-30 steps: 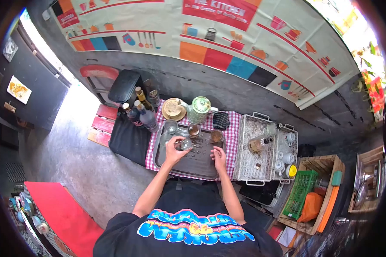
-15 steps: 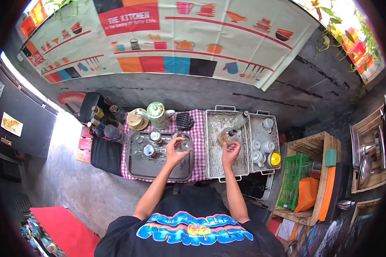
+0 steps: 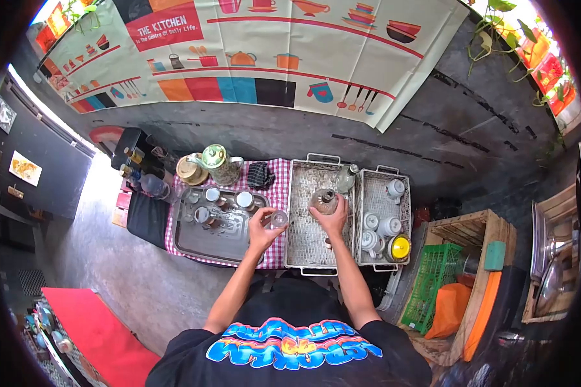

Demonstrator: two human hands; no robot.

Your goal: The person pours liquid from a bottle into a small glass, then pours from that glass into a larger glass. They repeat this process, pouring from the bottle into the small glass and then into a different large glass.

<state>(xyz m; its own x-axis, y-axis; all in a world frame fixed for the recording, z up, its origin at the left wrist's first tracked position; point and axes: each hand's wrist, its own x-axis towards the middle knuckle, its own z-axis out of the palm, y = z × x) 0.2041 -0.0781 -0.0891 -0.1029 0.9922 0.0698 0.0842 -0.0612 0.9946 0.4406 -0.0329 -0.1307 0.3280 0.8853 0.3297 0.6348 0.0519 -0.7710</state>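
Held in the fingers of my left hand (image 3: 261, 231) is a small clear glass (image 3: 278, 220), over the right edge of the dark serving tray (image 3: 203, 252). My right hand (image 3: 333, 222) is closed round a squat clear glass bottle (image 3: 323, 201) with a dark neck, above the left white wire rack (image 3: 301, 242). Behind it in the same rack stands a taller clear bottle (image 3: 346, 179). A small brown-and-white piece (image 3: 328, 243), too small to name, shows beside my right wrist. Several small glasses, some with white in them, like this one (image 3: 244, 200), sit on the tray.
A green patterned teapot (image 3: 221, 166) and a dark cloth (image 3: 261, 175) stand behind the tray on a checked tablecloth (image 3: 275, 257). The right rack holds white cups (image 3: 388, 226) and a yellow-topped one (image 3: 399, 248). Bottles (image 3: 153, 186) crowd the left; a wooden crate (image 3: 490, 226) stands right.
My right hand has gone from fingertips near the squat bottle's lower side to a full grip round it. The left hand, still holding the glass, has shifted toward the tray's right edge. The view has turned slightly.
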